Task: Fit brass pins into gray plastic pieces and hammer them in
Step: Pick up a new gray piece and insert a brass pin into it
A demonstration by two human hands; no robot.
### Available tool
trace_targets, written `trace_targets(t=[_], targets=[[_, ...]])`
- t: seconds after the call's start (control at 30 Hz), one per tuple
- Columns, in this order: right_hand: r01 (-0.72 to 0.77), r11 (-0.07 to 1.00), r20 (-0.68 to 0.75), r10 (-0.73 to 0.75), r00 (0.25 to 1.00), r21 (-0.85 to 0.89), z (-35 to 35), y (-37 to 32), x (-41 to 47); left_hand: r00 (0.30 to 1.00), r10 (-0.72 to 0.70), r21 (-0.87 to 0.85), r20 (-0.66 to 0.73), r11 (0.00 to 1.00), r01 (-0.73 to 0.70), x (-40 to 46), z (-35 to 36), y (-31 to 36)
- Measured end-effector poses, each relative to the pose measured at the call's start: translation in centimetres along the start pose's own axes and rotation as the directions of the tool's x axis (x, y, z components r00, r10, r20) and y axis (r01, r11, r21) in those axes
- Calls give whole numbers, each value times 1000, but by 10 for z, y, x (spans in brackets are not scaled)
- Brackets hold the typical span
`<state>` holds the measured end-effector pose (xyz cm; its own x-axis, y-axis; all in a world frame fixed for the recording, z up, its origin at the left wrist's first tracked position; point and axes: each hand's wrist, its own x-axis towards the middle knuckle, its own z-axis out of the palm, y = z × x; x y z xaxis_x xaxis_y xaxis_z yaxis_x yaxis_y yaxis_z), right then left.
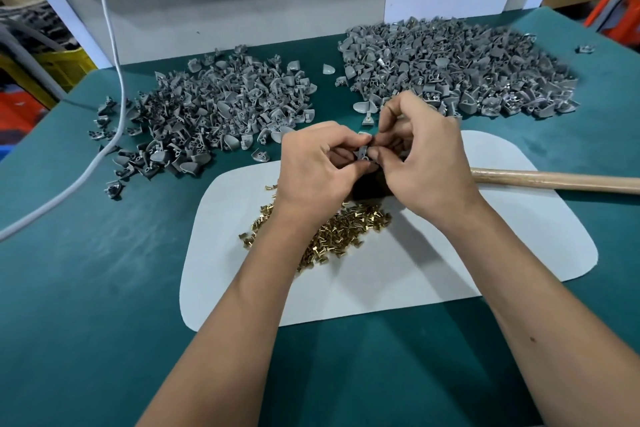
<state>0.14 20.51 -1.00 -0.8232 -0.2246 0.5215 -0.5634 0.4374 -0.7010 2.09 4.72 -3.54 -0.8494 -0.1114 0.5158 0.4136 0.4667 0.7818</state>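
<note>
While two hands [374, 163] pinch one gray piece [363, 151] (two heaps behind).

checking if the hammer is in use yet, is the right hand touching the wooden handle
Apart. The head view shows the right hand raised with the left hand, pinching a gray plastic piece, while the wooden handle lies on the mat behind its wrist, ungripped.

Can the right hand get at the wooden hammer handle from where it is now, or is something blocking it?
Probably yes, once freed. The wooden handle lies bare on the white mat just right of the right hand, nothing on it. But that hand and the left hand both pinch a gray piece, so its grip is occupied.
</note>
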Motion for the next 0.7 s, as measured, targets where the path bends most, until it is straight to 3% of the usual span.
trace_targets(t=[0.23, 0.47, 0.7], targets=[[42, 997, 43, -45, 998, 59, -3, 6, 1, 984, -174, -245, 27, 954, 175, 1, -4, -2], [208, 974, 10, -208, 978, -91, -5, 7, 2, 984, -166, -313, 69, 933, 179, 1, -11, 1], [162, 983, -16, -164, 986, -86, -2, 4, 1, 988, -136, -367, 76, 917, 154, 2, -12, 0]])
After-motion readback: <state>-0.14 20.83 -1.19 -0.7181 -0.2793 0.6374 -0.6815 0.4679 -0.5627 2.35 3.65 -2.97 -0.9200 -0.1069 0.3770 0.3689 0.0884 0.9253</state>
